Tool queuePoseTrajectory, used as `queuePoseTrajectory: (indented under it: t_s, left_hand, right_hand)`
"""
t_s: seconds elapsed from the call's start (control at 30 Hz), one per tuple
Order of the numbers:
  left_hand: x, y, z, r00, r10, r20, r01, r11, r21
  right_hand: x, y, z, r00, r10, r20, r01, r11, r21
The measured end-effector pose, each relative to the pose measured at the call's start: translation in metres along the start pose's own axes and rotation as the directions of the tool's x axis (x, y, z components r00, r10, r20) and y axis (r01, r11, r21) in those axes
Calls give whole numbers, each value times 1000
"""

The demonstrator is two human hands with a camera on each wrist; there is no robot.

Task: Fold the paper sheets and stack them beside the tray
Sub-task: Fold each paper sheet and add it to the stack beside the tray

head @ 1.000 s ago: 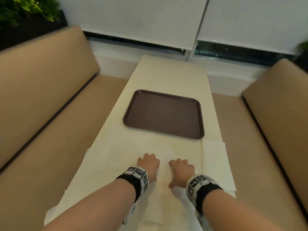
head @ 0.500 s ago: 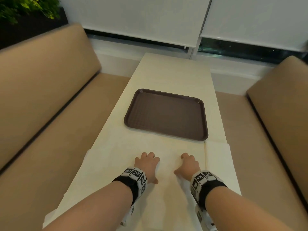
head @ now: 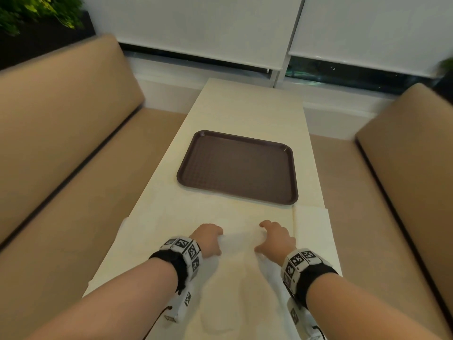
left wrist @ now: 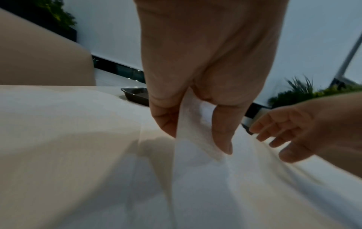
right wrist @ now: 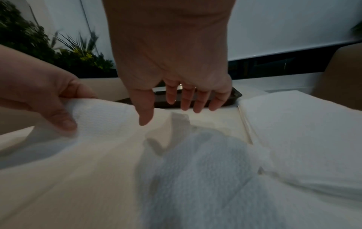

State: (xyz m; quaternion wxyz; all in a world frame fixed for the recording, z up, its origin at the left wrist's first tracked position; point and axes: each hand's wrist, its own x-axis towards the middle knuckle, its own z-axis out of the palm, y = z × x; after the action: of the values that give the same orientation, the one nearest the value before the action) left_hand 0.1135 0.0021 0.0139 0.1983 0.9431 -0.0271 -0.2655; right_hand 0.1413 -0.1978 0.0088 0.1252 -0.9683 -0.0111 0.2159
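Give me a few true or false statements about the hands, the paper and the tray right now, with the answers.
1. The left hand pinches the paper sheet. True.
2. The tray holds folded paper. False: nothing lies in it.
3. The right hand grips the tray. False: its fingers hang relaxed above the sheet, holding nothing.
4. A folded stack lies near the tray's right corner. True.
5. The tray is white. False: dark brown.

Left hand (head: 208, 239) pinched shut with curled fingers (left wrist: 166, 122); right hand (head: 275, 238) loosely spread
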Motion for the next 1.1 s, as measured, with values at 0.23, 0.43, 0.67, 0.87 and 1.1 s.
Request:
queuePoseTrajectory:
  t_s: [0.23,0.43,0.67,0.87,1.1]
  left_hand:
    - [-41,28,-57,985,171,-34,-173,983,-63]
    - [-55,55,-126,890,156,-428,-272,936,-224]
    - [-50,63,-118,909,-196,-368,-159,653,-741]
    - [-60,87,-103,981,-19,-196,-188,192,-963]
    - [-69,98,-108,838,-28,-546,-471,469,-747]
  right_hand:
    - [-34,-19,-41,887,-457,58,459,888,-28]
    - [-56,-15,-98,930,-364,-49,336,786,519]
    - [-71,19,-149,977,-140,-160,197,317,928]
    - [-84,39,-164,973,-69,-219,227,152,962]
    - [-85,54,-165,970,-19,-244,245,59,968]
